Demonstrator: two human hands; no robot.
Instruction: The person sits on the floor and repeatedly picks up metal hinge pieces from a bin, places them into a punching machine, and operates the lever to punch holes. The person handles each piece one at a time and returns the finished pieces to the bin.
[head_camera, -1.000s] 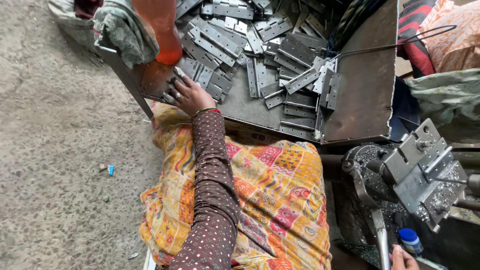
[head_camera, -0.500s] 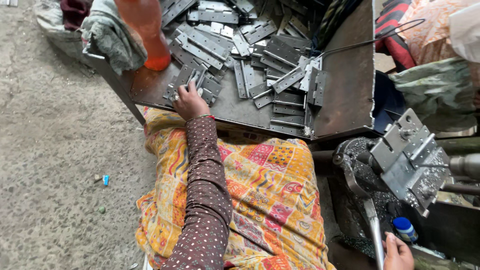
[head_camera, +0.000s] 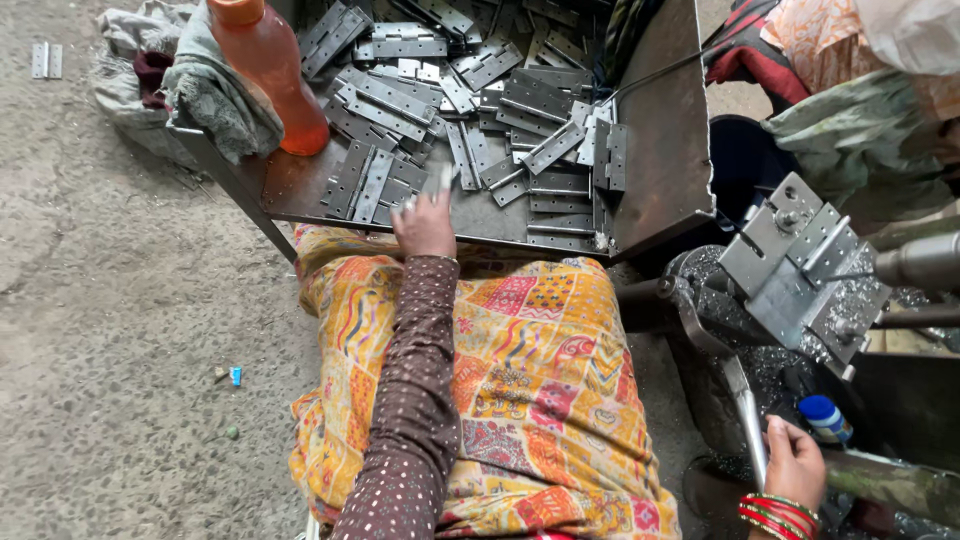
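Observation:
My left hand (head_camera: 425, 225) reaches over the front edge of a metal tray (head_camera: 670, 130) piled with several grey steel hinges (head_camera: 520, 110). Its fingers are closed on one hinge (head_camera: 440, 180), lifted just off the pile and blurred. The arm wears a brown dotted sleeve and lies over my lap, which is covered in yellow patterned cloth (head_camera: 530, 380). At the bottom right, my right hand (head_camera: 795, 465), with red bangles on the wrist, grips the steel lever handle (head_camera: 745, 420) of a press machine. The machine's clamp block (head_camera: 800, 265) holds flat metal plates.
An orange plastic bottle (head_camera: 268, 70) and a grey rag (head_camera: 215, 95) sit at the tray's left corner. A blue-capped bottle (head_camera: 825, 415) stands by the machine. A loose hinge (head_camera: 45, 60) lies on the concrete floor. Another person's clothing (head_camera: 860, 110) fills the top right.
My left hand has slid right along the tray's front edge and picked up a hinge. My right hand stays on the lever.

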